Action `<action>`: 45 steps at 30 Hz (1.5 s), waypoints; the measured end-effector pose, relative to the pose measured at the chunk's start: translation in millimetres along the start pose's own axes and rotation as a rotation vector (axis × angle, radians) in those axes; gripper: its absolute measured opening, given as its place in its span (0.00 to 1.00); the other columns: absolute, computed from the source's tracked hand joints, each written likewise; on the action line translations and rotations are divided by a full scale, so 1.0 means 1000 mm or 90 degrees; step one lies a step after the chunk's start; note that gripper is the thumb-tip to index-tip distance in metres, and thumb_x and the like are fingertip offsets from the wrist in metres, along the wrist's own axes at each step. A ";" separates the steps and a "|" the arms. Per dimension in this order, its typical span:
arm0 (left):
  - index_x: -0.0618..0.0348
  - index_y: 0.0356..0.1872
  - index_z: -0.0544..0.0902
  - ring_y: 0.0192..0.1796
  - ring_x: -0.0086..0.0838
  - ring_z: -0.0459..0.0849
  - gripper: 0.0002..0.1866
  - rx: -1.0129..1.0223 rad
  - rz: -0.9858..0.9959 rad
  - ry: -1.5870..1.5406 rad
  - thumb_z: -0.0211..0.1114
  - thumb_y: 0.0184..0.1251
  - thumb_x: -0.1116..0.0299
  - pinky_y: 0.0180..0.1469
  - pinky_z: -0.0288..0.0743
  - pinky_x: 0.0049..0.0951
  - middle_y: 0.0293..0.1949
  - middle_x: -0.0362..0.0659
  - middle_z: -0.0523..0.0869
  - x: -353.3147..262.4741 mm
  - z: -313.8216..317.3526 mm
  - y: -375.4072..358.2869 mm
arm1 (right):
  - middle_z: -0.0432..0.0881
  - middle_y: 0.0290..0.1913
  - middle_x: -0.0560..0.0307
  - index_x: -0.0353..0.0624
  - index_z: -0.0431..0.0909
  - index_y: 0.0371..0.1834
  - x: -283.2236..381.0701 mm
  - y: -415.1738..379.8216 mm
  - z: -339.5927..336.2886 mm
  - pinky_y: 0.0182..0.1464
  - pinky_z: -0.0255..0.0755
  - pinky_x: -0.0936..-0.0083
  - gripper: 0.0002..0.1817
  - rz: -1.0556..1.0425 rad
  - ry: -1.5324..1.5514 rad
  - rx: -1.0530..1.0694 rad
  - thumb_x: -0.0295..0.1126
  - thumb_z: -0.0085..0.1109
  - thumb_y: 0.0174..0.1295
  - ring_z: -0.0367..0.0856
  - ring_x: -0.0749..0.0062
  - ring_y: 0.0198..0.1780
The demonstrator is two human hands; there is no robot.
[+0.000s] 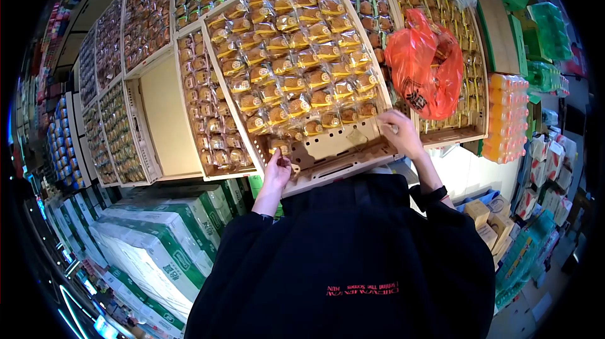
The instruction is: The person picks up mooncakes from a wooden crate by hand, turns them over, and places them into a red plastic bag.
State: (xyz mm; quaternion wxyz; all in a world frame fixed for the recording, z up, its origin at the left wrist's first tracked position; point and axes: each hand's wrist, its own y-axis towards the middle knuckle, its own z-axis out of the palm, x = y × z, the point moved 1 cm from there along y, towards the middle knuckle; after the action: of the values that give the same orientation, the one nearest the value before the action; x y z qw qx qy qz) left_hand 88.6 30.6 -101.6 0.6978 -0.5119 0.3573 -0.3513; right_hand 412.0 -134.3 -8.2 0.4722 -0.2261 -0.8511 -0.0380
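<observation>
A wooden crate (340, 161) in front of me holds rows of small brown pastries (297, 107) in clear wrappers with yellow bands. Bare floor shows along its near end. At the near left corner, my left hand (275, 174) is closed on one wrapped pastry (279, 146), thumb and fingers at its near side. Over the near right corner, my right hand (401, 133) has its fingers curled together. Whether anything small is between them I cannot make out.
A red plastic bag (425, 64) lies on the crate to the right. More crates of wrapped pastries (213, 109) surround mine, with a bare-bottomed crate (169, 118) at left. White-and-green cartons (151, 254) stand low left; orange bottles (506, 118) stand at right.
</observation>
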 end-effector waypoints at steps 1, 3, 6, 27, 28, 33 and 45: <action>0.59 0.29 0.75 0.26 0.23 0.72 0.07 -0.001 -0.002 0.004 0.65 0.59 0.70 0.30 0.73 0.18 0.25 0.40 0.75 0.001 -0.002 -0.001 | 0.78 0.40 0.51 0.39 0.77 0.43 -0.007 0.000 -0.005 0.44 0.71 0.74 0.14 -0.001 -0.013 -0.046 0.18 0.54 0.51 0.78 0.62 0.41; 0.62 0.30 0.75 0.30 0.26 0.75 0.07 0.067 0.020 -0.032 0.64 0.60 0.71 0.36 0.77 0.21 0.29 0.42 0.77 0.002 -0.003 -0.004 | 0.78 0.38 0.53 0.38 0.77 0.41 -0.021 0.000 -0.021 0.41 0.71 0.77 0.13 0.087 0.081 -0.127 0.18 0.53 0.52 0.78 0.70 0.39; 0.65 0.32 0.76 0.34 0.29 0.77 0.05 0.077 0.091 -0.074 0.61 0.62 0.74 0.41 0.80 0.22 0.30 0.44 0.77 0.004 -0.007 0.006 | 0.79 0.38 0.55 0.34 0.76 0.41 -0.061 0.007 -0.043 0.47 0.71 0.80 0.09 0.146 0.128 -0.291 0.20 0.53 0.57 0.78 0.74 0.41; 0.64 0.41 0.72 0.43 0.33 0.79 0.11 0.200 -0.133 0.321 0.57 0.66 0.66 0.50 0.78 0.28 0.40 0.46 0.78 -0.012 0.015 -0.025 | 0.81 0.32 0.45 0.42 0.75 0.42 -0.226 0.019 -0.083 0.47 0.71 0.63 0.21 0.438 -0.136 -0.292 0.39 0.65 0.45 0.77 0.50 0.46; 0.64 0.42 0.72 0.43 0.32 0.80 0.12 0.197 -0.115 0.364 0.55 0.67 0.65 0.48 0.79 0.29 0.40 0.46 0.78 -0.012 0.019 -0.025 | 0.81 0.31 0.46 0.41 0.76 0.37 -0.227 0.017 -0.081 0.45 0.72 0.64 0.18 0.425 -0.141 -0.308 0.38 0.65 0.45 0.78 0.52 0.44; 0.62 0.43 0.72 0.43 0.30 0.80 0.11 0.242 -0.018 0.526 0.55 0.67 0.66 0.47 0.77 0.29 0.40 0.44 0.79 -0.008 0.043 -0.029 | 0.83 0.30 0.48 0.39 0.79 0.32 -0.208 0.013 -0.080 0.40 0.74 0.65 0.15 0.444 -0.146 -0.428 0.36 0.66 0.44 0.82 0.56 0.37; 0.58 0.45 0.73 0.44 0.25 0.79 0.09 0.317 0.080 0.747 0.55 0.67 0.67 0.50 0.73 0.26 0.43 0.42 0.79 -0.002 0.078 -0.051 | 0.82 0.38 0.54 0.37 0.78 0.28 -0.145 -0.005 -0.102 0.34 0.74 0.78 0.05 0.310 -0.180 -0.514 0.27 0.61 0.54 0.82 0.76 0.37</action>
State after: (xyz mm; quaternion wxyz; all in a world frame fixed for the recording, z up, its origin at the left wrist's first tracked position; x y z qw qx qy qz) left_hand 148.5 57.0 -34.7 0.5032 -0.0350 0.6170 -0.6040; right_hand 556.0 -218.5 -70.3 0.2222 -0.5866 -0.7464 -0.2222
